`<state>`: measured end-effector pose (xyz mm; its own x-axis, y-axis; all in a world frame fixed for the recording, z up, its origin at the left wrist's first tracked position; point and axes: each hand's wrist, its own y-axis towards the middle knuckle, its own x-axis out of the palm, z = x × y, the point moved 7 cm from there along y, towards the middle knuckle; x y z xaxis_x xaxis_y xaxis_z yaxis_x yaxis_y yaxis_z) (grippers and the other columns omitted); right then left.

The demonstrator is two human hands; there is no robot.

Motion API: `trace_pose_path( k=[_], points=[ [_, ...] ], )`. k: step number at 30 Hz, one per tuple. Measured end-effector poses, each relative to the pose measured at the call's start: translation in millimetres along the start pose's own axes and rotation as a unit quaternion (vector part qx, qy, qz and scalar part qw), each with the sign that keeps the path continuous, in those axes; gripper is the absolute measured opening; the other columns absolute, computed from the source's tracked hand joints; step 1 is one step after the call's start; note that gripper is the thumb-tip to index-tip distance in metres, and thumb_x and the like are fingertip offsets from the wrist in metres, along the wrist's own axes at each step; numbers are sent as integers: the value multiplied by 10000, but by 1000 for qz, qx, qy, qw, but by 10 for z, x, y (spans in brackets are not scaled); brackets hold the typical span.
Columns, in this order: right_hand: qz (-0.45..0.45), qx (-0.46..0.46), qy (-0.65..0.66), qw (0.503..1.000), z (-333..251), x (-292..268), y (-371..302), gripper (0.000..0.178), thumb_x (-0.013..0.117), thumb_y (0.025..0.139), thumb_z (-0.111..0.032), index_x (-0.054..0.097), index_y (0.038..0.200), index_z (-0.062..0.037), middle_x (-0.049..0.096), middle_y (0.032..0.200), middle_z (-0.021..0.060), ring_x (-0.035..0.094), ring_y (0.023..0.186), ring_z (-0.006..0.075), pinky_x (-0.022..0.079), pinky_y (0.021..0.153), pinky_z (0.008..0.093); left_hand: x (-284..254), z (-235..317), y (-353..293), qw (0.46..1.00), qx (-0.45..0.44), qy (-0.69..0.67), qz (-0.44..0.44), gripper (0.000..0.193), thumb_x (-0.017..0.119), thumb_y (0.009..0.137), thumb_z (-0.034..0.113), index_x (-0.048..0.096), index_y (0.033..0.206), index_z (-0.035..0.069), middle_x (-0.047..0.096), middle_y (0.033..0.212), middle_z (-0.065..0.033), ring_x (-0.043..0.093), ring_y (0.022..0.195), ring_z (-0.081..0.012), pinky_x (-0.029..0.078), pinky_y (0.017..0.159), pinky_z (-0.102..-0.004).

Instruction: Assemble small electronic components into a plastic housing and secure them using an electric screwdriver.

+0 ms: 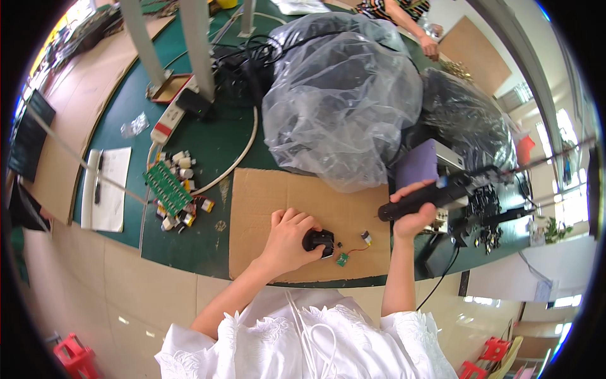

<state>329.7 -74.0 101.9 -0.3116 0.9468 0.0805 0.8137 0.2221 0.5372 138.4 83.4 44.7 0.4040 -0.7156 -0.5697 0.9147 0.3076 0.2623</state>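
On the cardboard sheet (265,189), my left hand (289,243) is closed round a small rounded black plastic housing (319,242). Just to its right lies a small green circuit board (342,259), with a red wire running to a little silver cell (366,237). A tiny black part (339,244) rests between the housing and the board. My right hand (413,215) grips a black electric screwdriver (429,197) above the cardboard's right edge. Its tip points left, apart from the housing.
Left of the cardboard sit a green circuit panel (167,188) and several small cells (184,162). Beyond are a notebook (117,189), a power strip (168,123) and a large clear plastic bag (341,101). Black parts (486,211) lie right; another person's hand (429,47) is far off.
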Motion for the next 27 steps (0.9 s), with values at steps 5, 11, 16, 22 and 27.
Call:
trace_pose_path(
  k=[5,11,16,22,27],
  points=[
    [-25,-19,-11,999,-4,-122,-46,582,515,941,-421,325,1302,-5,573,1030,171,605,885,217,475,828,326,46,112,-13,998,30,-5,-54,293,752,634,158,602,873,79,605,850,-53,568,847,-248,430,817,-367],
    [-82,42,-314,945,-615,-126,-759,790,724,817,-273,275,1401,10,404,1337,206,425,1249,327,345,1038,414,13,329,-62,950,-78,-295,-71,378,734,652,-22,548,980,13,591,962,-88,606,935,-181,501,828,-294],
    [-240,30,-314,918,-1195,-25,-964,883,776,753,-295,282,1438,-39,394,1371,198,445,1244,342,398,990,428,73,777,-15,919,-83,-382,-55,539,746,672,-27,459,1128,-10,587,1010,-113,600,890,-174,504,806,-285],
    [-306,171,-174,920,-1094,-292,-1109,707,770,720,-85,447,1348,-106,558,1237,143,628,1015,287,525,841,315,389,1217,33,904,-60,-407,-112,579,740,712,-1,429,1200,-14,568,1041,-118,576,936,-178,472,861,-294],
    [-163,255,74,950,-1137,-827,-1027,436,712,785,-14,575,1197,-54,639,1063,62,628,966,171,512,794,286,613,1484,-5,904,10,-394,-166,609,691,820,217,386,1287,-26,552,1117,-155,560,971,-195,450,883,-354]
  ],
)
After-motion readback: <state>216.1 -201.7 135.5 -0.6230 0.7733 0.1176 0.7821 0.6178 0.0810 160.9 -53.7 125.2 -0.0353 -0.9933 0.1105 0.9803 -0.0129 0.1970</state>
